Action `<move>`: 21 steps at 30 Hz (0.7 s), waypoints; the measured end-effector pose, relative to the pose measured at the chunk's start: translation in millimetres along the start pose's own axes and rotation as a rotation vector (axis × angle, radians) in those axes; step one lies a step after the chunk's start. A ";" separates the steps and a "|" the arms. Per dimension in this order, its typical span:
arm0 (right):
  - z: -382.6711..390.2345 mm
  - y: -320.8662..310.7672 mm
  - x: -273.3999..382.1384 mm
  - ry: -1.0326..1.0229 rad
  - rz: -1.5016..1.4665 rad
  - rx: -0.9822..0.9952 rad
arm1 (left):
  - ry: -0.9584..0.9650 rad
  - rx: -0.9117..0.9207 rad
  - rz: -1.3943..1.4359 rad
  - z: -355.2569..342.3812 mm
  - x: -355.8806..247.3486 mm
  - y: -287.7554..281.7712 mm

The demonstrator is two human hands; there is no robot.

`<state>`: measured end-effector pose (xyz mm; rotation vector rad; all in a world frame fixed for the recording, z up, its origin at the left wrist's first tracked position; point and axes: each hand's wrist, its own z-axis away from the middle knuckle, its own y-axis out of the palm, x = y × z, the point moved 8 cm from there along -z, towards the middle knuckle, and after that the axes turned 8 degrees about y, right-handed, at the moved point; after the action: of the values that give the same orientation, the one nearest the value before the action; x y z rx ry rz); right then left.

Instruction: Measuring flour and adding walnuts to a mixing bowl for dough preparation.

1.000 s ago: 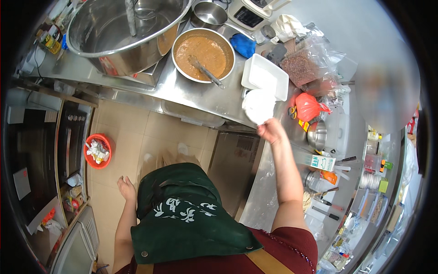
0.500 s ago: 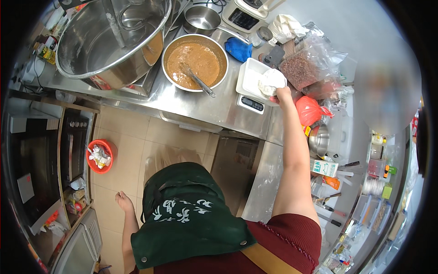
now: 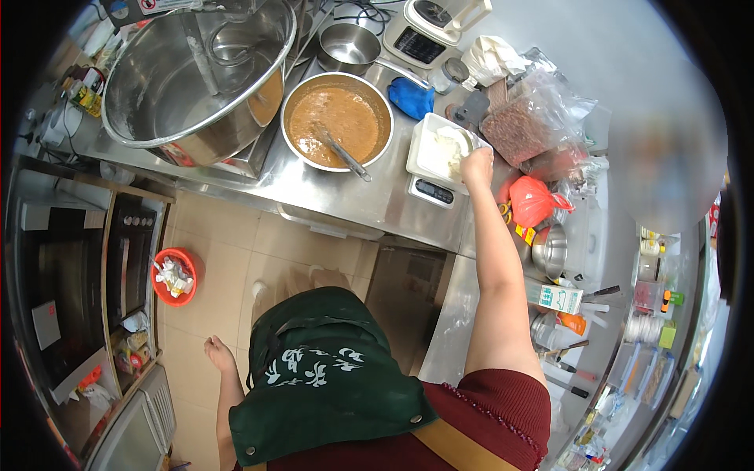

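Observation:
My right hand (image 3: 477, 167) is closed on a small scoop (image 3: 476, 141), tipped over a white rectangular tub (image 3: 419, 159). The hand hides most of the scoop, so its full shape does not show. White powder (image 3: 449, 151) lies in the tub, which rests on a white kitchen scale (image 3: 431, 191) with a dark display. To the left, a steel bowl (image 3: 388, 135) holds brown batter (image 3: 334, 118), with the metal handle of a utensil (image 3: 348, 160) leaning over its rim. My left hand (image 3: 221, 353) hangs at my side above the floor, fingers loosely apart and holding nothing.
A large mixer bowl (image 3: 129, 141) stands at the left of the steel counter. Behind are a saucepan (image 3: 349, 47) and a blue cloth-like bundle (image 3: 411, 97). Bags of brown granules (image 3: 514, 129) and a red plastic bag (image 3: 534, 196) sit near my right arm. An orange bin (image 3: 196, 275) stands on the floor.
My right hand has turned and moved slightly left. The scoop, heaped with white powder before, is now tipped, and powder lies in the tub. My left hand has barely moved.

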<state>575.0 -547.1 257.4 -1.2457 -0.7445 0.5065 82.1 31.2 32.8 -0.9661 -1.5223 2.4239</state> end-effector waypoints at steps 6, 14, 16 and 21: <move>11.1 -12.5 6.6 -0.149 0.189 -0.143 | -0.029 -0.018 -0.006 -1.2 10.1 -0.9; 20.3 -37.9 7.1 -0.273 0.179 -0.364 | -0.065 0.011 -0.044 1.2 15.8 -5.1; 18.6 -43.4 5.1 -0.279 0.189 -0.399 | -0.079 0.009 -0.043 0.9 15.2 -5.2; 27.8 -63.3 2.2 -0.244 0.110 -0.417 | -0.032 0.002 -0.018 -2.8 14.0 -3.7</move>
<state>552.6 -543.8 322.8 -1.6371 -1.0266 0.6211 71.8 40.9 28.8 -0.9136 -1.5319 2.4395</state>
